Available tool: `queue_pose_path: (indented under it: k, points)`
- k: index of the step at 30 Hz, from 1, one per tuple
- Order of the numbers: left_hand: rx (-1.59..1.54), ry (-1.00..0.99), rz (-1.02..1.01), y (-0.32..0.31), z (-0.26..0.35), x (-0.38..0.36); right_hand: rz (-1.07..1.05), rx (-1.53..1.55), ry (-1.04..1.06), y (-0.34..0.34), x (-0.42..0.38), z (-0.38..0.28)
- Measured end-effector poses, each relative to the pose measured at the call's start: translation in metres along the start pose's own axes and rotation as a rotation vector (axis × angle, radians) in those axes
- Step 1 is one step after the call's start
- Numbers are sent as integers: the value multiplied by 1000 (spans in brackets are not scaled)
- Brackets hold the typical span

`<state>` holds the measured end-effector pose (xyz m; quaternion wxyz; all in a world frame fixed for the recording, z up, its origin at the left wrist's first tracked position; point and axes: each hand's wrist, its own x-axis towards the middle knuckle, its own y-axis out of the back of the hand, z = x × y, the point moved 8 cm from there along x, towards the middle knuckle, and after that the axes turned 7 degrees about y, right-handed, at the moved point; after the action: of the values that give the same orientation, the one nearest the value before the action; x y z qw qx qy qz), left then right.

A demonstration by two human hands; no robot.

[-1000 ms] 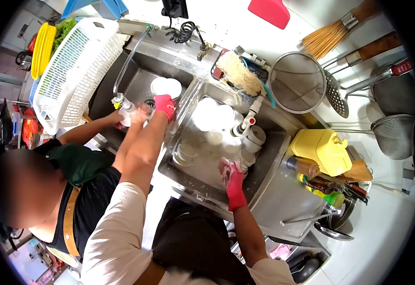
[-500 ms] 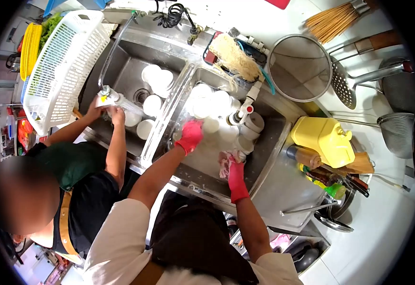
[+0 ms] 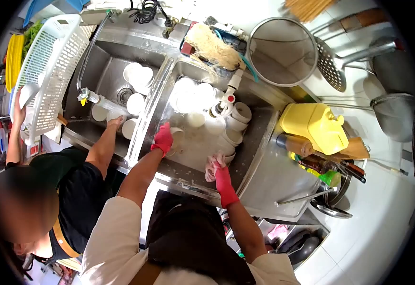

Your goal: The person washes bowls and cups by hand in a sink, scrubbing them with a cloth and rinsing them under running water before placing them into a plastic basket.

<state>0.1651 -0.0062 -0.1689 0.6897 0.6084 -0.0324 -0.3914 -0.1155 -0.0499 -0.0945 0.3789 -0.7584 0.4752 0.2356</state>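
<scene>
My left hand (image 3: 163, 138), in a pink rubber glove, is closed on the edge of a white bowl (image 3: 176, 141) at the left side of the right-hand sink basin (image 3: 188, 175). My right hand (image 3: 222, 175), gloved the same way, grips a pale pink cloth (image 3: 211, 168) over the near right part of this basin. Cloudy water lies in the basin. Several white bowls (image 3: 232, 137) are stacked along its right side, near my right hand. More white dishes (image 3: 184, 95) sit at its far left, under glare.
A co-worker at my left holds a white bowl (image 3: 28, 93) at the white basket (image 3: 50, 78); their other hand is in the left basin among white bowls (image 3: 135, 103). A tap (image 3: 228, 99) juts over my basin. A yellow jug (image 3: 314, 127) and a strainer (image 3: 282, 52) are to the right.
My left hand has moved left and nearer, now at a white bowl. My right hand has shifted left with the cloth. The co-worker's one hand has gone from the tap to the basket with a bowl.
</scene>
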Motion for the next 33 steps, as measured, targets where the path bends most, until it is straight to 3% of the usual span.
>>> queue_pose_path:
  k: [1, 2, 4, 5, 7, 9, 11, 13, 14, 15, 17, 19, 21, 22, 23, 24, 25, 26, 27, 28, 29, 30, 31, 33]
  points:
    - [111, -30, 44, 13, 16, -5, -238, 215, -31, -21, 0, -1]
    - [116, -41, 49, 34, 31, -10, -238, 222, -21, -24, 5, -3]
    - [-42, -307, 300, 99, 79, -30, -159, 45, 259, -31, 23, -26]
    - [-39, -317, 307, 103, 89, -30, -117, -44, 397, -37, 30, -39]
    - [-437, -289, 453, 125, 89, -36, -24, -223, 662, -50, 36, -63]
    - [-419, -270, 370, 79, 76, -23, 11, -364, 678, -69, 43, -81]
    - [-1138, -57, -84, 6, 64, -10, 46, -510, 690, -82, 44, -102]
    - [-1268, -34, -116, -3, 76, -28, 119, -1350, 749, -102, 39, -119]
    - [-1261, 21, -116, -2, 82, -36, 62, -1560, 607, -102, 44, -110]
    - [-1257, 75, -111, 0, 89, -42, 59, -1561, 611, -103, 51, -110]
    - [-1258, -15, -130, -28, 95, -41, 79, -1618, 183, -69, 94, -65]
    - [-1170, 173, -278, -12, 107, -63, 23, -1693, 273, -57, 114, -50]
    - [-1159, 336, -405, -2, 112, -77, 209, -1314, 519, -55, 101, -72]
    - [-1197, 416, -452, -1, 111, -78, 94, -1094, 501, -66, 98, -70]
    - [-1232, 497, -496, -1, 110, -79, 83, -1098, 505, -62, 114, -59]
    - [-1263, 295, -434, -33, 98, -48, -173, -960, 506, -61, 139, -27]
    - [-1311, 219, -426, -25, 100, -50, -417, -804, 490, -63, 143, -1]
    - [-1362, 142, -422, -17, 102, -51, -506, -1144, 477, -84, 108, -32]
    - [-1412, 65, -420, -8, 103, -53, -507, -1140, 483, -103, 80, -62]
    - [-1177, 33, -474, 0, 103, -59, -508, -1493, 477, -115, 56, -79]
    - [-1135, 85, -517, 7, 106, -68, -496, -1848, 460, -116, 46, -82]
    - [-1091, 135, -560, 14, 110, -77, -343, -1941, 516, -99, 63, -67]
    - [-1045, 183, -604, 22, 113, -86, -342, -1942, 520, -97, 72, -60]
    - [-1026, 189, -499, 25, 114, -88, 78, -1709, 436, -74, 82, -70]
